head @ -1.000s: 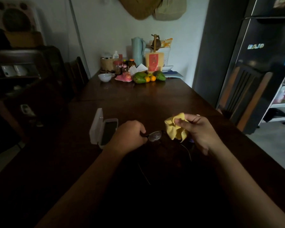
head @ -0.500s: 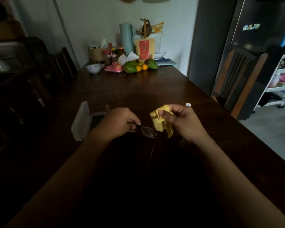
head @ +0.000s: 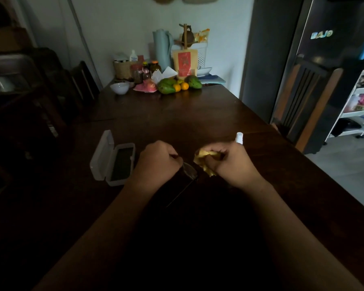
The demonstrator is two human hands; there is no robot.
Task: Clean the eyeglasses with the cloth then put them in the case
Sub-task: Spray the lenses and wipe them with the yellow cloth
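Hands around eyeglasses, cloth

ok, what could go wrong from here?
1. The left hand holds the eyeglasses at one side only. Wiping pressure from the cloth in the right hand could twist the frame or pull it loose.
2. The small white bottle stands close behind that hand and looks easy to knock over.

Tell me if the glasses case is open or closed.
Open. The case lies with its clear lid folded back to the left, showing the dark lining.
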